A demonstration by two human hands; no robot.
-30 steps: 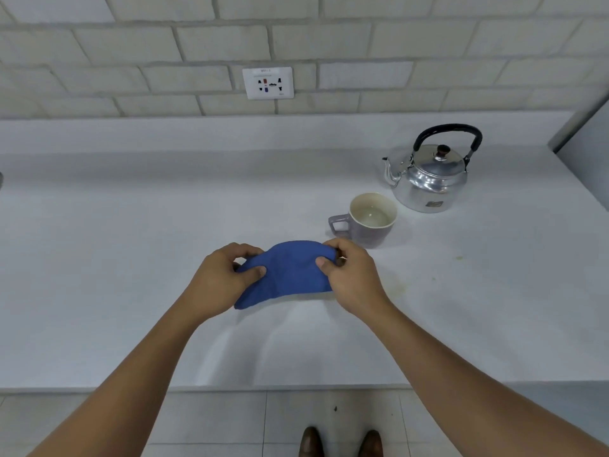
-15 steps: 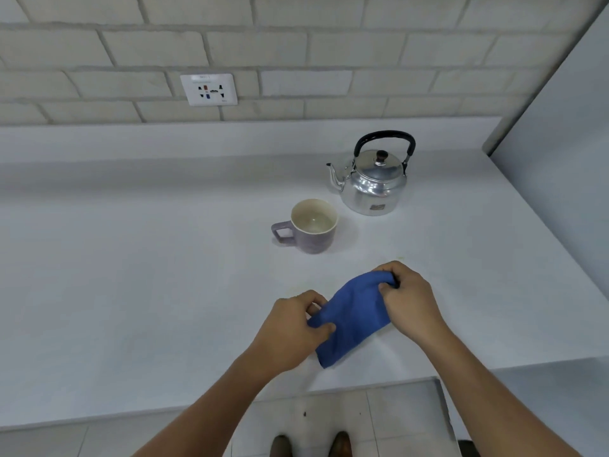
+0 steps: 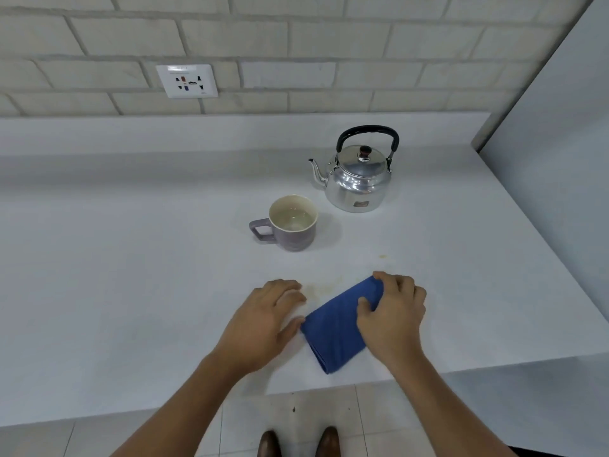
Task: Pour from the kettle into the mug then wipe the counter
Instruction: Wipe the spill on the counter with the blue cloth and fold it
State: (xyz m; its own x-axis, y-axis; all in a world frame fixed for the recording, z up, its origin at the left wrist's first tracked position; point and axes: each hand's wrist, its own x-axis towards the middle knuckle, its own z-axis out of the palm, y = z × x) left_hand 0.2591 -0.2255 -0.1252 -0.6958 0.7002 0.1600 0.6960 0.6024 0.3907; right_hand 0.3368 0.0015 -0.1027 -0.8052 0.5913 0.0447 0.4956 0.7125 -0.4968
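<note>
- The cloth is blue and folded, and it lies flat on the counter near the front edge, in front of the mug and well apart from it.
- It looks soft and light, so I judge it will crumple or unfold easily if it is pulled by one corner only.
- A better hold, I think, is a flat palm pressing on the middle of the folded pad, with the fingers over its far edge, so the whole pad moves together.
- The right hand rests on the right half of the cloth, fingers curled over its far end and thumb pressing on top; it grips the cloth.
- The left hand lies palm down on the counter just beside the cloth's left edge, fingers loose and apart, and it holds nothing; whether the thumb touches the cloth I cannot tell.
- Both forearms reach forward from the bottom of the view, and the wrists are low over the surface.
- A faint yellowish stain shows on the counter between the two hands, just behind the cloth.
- The kettle stands upright behind the mug, lid on, and there is liquid in the mug, so the pouring seems done and the wiping is the step now.
</note>
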